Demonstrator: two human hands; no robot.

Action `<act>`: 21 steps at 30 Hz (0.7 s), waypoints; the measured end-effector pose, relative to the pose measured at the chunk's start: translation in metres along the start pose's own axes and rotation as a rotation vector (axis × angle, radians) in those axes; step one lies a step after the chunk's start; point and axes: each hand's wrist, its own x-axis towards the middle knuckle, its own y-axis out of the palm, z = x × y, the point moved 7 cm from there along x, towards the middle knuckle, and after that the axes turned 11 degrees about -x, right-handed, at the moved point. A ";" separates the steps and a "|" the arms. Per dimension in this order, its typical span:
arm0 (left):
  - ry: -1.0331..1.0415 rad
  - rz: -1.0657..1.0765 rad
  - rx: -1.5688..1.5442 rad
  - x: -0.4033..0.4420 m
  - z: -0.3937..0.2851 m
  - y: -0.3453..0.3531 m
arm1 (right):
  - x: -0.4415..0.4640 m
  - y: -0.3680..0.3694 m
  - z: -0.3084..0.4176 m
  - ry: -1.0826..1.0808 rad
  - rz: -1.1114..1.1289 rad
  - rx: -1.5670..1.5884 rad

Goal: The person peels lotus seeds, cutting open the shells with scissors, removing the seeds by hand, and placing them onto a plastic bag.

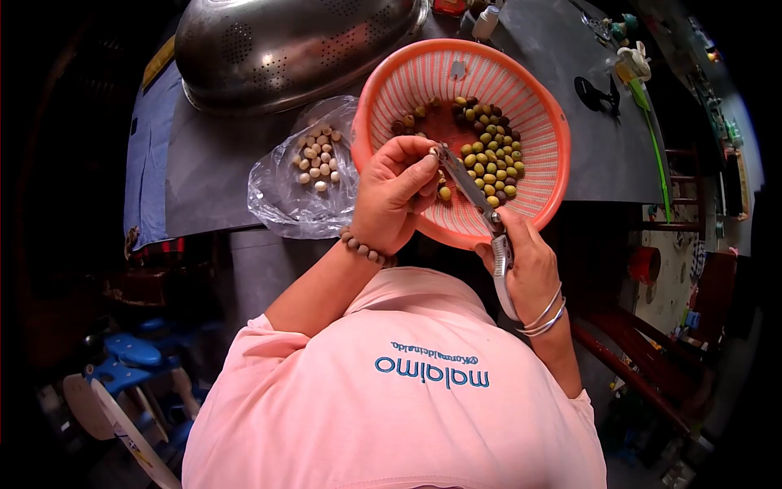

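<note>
My right hand (pixel 525 265) is wrapped round the handle of a metal cutting tool (pixel 471 191), whose long blade points up and left. Its tip meets the pinched fingertips of my left hand (pixel 399 187), which grip something small, mostly hidden. Both hands are over the near side of a pink-orange basket (pixel 558 155). Inside the basket lie several green and dark brown round fruits (pixel 491 155). Left of my left hand, several pale round pieces (pixel 316 152) rest on a clear plastic bag (pixel 273 187).
A perforated metal bowl (pixel 285 53) lies upside down at the table's back left. Behind the basket stands a small white bottle (pixel 485 23). To the right are a black object (pixel 597 95) and a long green strip (pixel 656 151) on the grey table (pixel 204 187).
</note>
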 end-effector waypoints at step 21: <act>-0.176 0.040 -0.074 0.007 0.005 -0.003 | 0.002 -0.003 0.000 0.017 0.097 0.194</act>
